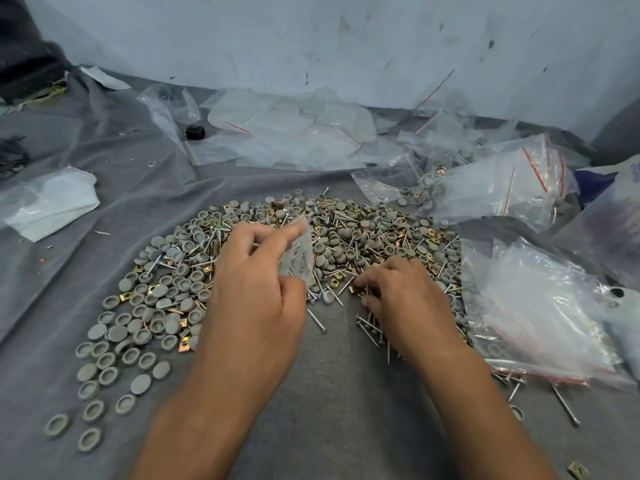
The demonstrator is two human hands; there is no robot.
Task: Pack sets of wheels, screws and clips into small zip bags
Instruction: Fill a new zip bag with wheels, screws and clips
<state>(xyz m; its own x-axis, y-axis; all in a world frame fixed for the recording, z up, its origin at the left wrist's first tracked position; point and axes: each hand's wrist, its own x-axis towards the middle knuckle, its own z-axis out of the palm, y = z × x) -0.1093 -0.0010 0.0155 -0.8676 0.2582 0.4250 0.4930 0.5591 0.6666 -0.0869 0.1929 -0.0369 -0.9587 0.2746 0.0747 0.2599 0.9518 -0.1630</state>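
**Zip bag held over the heap of parts**

Zip bag [298, 252] — small, clear, blurred — is pinched between the thumb and curled fingers of the left hand [258, 289], above the middle of a broad heap spread on the grey cloth [329, 410]. The heap is made up of grey wheels [138, 306], silver screws [317, 320] and brass-coloured clips [126, 296], all mixed together. The right hand [403, 296] is lowered onto the heap just beside the left, its fingers curled and its fingertips [360, 282] closed on small parts, a brass clip seemingly among them; exactly what is caught in that grip cannot be told.

More wheels are scattered loose toward the near left edge of the heap. Filled bags with red seal lines [495, 188] are piled to the far right, and a stack of clear bags [540, 317] lies at the near right — touching the heap's edge. Flat empty bags [291, 133] are strewn behind the heap, near the pale wall [311, 39]. A small black object [195, 132] sits among them.
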